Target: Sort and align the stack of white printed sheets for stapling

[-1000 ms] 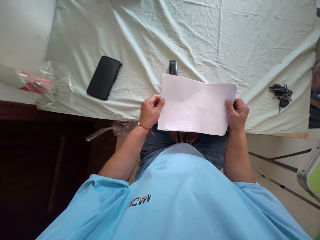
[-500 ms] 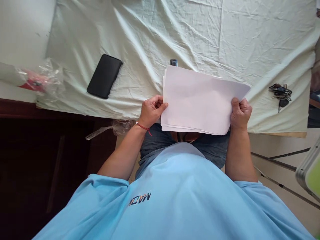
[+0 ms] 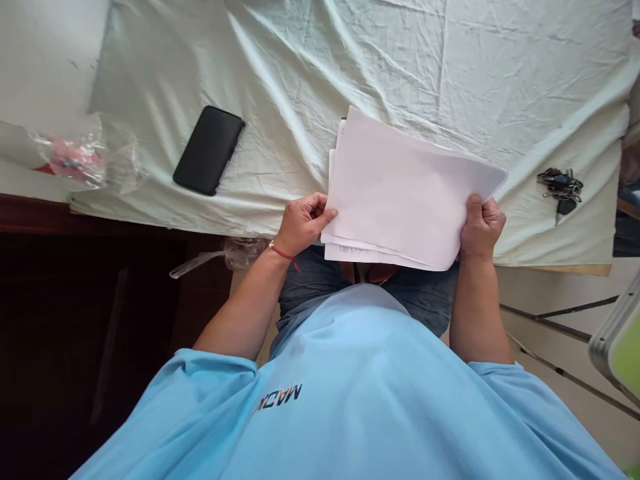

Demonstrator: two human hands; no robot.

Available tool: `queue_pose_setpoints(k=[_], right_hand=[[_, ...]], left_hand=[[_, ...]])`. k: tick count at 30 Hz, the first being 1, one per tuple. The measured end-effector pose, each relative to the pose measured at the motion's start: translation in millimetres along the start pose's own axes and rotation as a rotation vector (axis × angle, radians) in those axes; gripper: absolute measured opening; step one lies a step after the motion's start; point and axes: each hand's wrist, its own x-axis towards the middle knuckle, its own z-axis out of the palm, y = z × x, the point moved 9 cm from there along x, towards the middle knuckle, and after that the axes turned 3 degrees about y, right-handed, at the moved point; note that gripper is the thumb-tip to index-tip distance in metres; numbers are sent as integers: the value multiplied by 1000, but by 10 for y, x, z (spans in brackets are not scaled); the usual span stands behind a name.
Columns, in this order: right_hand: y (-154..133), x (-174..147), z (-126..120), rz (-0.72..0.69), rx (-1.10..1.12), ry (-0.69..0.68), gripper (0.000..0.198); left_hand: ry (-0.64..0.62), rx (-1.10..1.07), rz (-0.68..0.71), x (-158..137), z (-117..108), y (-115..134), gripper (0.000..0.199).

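A small stack of white paper sheets is held over the table's near edge, between my two hands. My left hand, with a red string at the wrist, pinches the sheets' left edge between thumb and fingers. My right hand grips the right edge, its thumb on top and its fingers hidden below. The top sheet looks blank and sits askew, fanned from the sheets under it. Printed lines show on a lower sheet along the near edge. The small dark object behind the papers is almost wholly covered.
A pale green cloth covers the table, wrinkled. On it lie a black phone to the left and a bunch of keys to the right. A clear plastic bag with something red rests at the far left. A green-topped metal-edged panel stands at right.
The top sheets have turned and slid away from me, their far left corner rising. The lower sheets now fan out, showing print, and the dark object behind is nearly covered. Both hands keep their grip.
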Motion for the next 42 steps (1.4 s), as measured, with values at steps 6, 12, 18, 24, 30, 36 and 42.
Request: queue_pose_setpoints(k=[6,12,18,24,30,36,42], right_hand=[[-31,-5,-17,-36,-42,11,60],[-52,22,-24,-54,-86,26,65],[-77,-4,-21,-19,-86,48,69],[-125,-25,14,20,-76,35,69],[-121,-4,-28,-4,-51,72,71],[-118,-20,-25,6,-63,68,70],[-120,12,-24,-8,-27,97,71]], left_hand=[[97,96,25,21,-55,52,67],[30,23,26,-11,-16,19,59],[43,49,20,-9,-42,24,55],[77,2,11,-2,-55,56,71],[-8,-83,-41,-19,-9,-61,50],[85,0,27,22,-76,26,64],[45,-54,18,-3,-43,3,56]])
